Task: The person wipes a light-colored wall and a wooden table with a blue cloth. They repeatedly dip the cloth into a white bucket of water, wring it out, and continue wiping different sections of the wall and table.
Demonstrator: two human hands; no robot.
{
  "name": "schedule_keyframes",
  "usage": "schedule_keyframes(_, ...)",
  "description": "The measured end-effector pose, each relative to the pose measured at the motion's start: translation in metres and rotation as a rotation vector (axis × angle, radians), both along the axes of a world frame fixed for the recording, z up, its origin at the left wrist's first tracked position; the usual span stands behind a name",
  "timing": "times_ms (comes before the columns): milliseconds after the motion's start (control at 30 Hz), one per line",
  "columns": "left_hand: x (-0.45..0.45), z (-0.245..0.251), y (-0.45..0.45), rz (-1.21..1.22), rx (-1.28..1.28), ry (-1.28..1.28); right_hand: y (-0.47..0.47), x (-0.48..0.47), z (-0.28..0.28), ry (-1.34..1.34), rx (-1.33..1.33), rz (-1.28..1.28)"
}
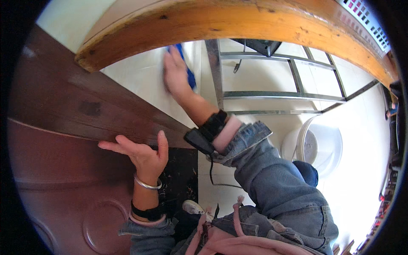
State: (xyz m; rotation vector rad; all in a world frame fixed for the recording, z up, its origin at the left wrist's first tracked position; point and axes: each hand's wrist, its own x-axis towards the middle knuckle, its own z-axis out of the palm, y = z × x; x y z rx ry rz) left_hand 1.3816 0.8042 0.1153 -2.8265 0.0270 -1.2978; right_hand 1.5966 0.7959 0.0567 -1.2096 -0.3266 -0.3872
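My right hand (177,75) holds a blue cloth (191,79) against the white tiled wall (137,76), below a thick wooden tabletop edge (191,27). Much of the cloth is hidden under the palm, and the hand is slightly blurred. Lower on the left, my left hand (145,156) has its fingers spread and holds nothing. Its fingertips rest at or close to the edge of a dark brown wooden door frame (105,106), beside a reddish-brown door panel (63,162).
A metal frame (261,95) stands under the tabletop, with a dark object (259,46) and a hanging cable on it. To my right is a translucent plastic bucket (331,143). A white plastic basket (366,22) sits at top right. A black floor slab (181,172) lies below the frame.
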Motion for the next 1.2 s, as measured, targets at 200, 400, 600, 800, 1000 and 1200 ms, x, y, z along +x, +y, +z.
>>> schedule_keyframes(200, 0.001, 0.002, 0.000, -0.029, -0.008, -0.013, -0.026, -0.057, 0.042, -0.401, -0.161, 0.017)
schedule_keyframes(400, 0.002, 0.005, -0.004, 0.028, 0.050, 0.001, -0.038, -0.108, -0.190, 0.288, -0.331, 0.079)
schedule_keyframes(600, 0.004, 0.005, -0.005, 0.007, 0.058, 0.019, -0.030, -0.111, -0.256, 0.935, -0.431, 0.180)
schedule_keyframes(800, 0.002, -0.002, 0.004, -0.071, 0.005, -0.038, -0.034, -0.149, -0.062, 0.245, -0.477, 0.015)
schedule_keyframes(1000, 0.004, -0.010, 0.009, -0.236, -0.138, -0.122, -0.072, -0.172, -0.028, -0.416, -0.329, 0.213)
schedule_keyframes(1200, 0.001, -0.005, 0.011, -0.306, -0.166, -0.145, -0.070, -0.178, -0.146, -0.296, -0.488, 0.191)
